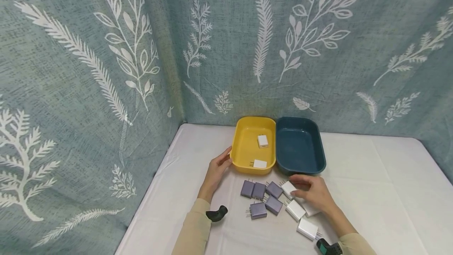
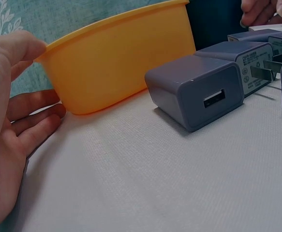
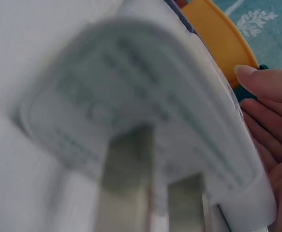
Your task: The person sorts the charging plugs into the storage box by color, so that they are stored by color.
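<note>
In the head view my left hand [image 1: 216,170] is at the left side of a yellow bin [image 1: 244,125]. Its thumb touches the rim and the other fingertips sit beside the lower wall. My right hand [image 1: 315,192] reaches over a group of white charger plugs, thumb and fingers apart around the nearest white charger plug [image 1: 288,189]. Another white charger plug [image 1: 295,209] lies just below it, and one is partly hidden under the palm. A blurred white charger plug [image 3: 131,96] with its prongs fills the right wrist view. Several purple charger plugs [image 1: 257,210] lie left of the white ones.
A dark blue bin [image 1: 301,123] stands against the yellow bin's right side. Two white charger plugs [image 1: 262,141] lie inside the yellow bin. A further white charger plug [image 1: 308,229] rests near the right wrist. Behind the white-covered table [image 1: 371,192] hangs a patterned teal curtain [image 1: 226,42].
</note>
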Tool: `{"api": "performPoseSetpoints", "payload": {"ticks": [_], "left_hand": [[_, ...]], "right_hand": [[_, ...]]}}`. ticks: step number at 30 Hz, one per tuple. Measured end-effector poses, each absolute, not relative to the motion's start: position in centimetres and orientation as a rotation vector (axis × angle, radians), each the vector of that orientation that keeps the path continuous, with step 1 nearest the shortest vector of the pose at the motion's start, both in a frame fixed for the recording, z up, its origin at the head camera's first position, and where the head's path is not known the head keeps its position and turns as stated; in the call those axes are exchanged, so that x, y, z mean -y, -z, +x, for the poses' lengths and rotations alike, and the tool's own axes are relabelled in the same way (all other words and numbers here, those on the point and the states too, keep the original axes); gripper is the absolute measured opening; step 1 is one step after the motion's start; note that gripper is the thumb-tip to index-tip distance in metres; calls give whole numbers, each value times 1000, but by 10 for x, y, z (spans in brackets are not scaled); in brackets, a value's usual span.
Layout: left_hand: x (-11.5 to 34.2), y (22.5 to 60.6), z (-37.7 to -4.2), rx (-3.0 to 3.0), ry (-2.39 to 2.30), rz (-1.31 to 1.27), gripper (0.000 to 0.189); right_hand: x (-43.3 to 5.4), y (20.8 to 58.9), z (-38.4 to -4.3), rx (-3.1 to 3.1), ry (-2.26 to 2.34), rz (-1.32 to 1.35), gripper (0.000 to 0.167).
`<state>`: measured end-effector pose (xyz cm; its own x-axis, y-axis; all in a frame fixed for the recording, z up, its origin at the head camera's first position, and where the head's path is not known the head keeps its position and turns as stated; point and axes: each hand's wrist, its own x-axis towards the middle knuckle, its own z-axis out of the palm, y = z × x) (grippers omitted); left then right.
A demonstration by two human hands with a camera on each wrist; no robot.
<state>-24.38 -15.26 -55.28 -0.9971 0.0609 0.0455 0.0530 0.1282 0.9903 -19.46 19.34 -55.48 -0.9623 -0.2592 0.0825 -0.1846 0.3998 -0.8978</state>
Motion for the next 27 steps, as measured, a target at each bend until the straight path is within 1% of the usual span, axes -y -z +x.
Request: {"api": "performPoseSetpoints", "payload": {"ticks": [5,9,16,27], "left_hand": [[151,536,-235,-2384,-2026,155,48],[151,534,-234,-2377,-2027,155,48],[151,537,-235,-2348,-2057,146,48],[151,534,-235,-2353,-2041,162,48]], "right_hand": [[-198,555,-195,-2530,1602,-432,52],[-198,554,-195,-2496,1607,-452,54],[-199,553,-196,-2488,1571,-480,54],[-200,555,-203,-2462,1468,-586,58]]}}
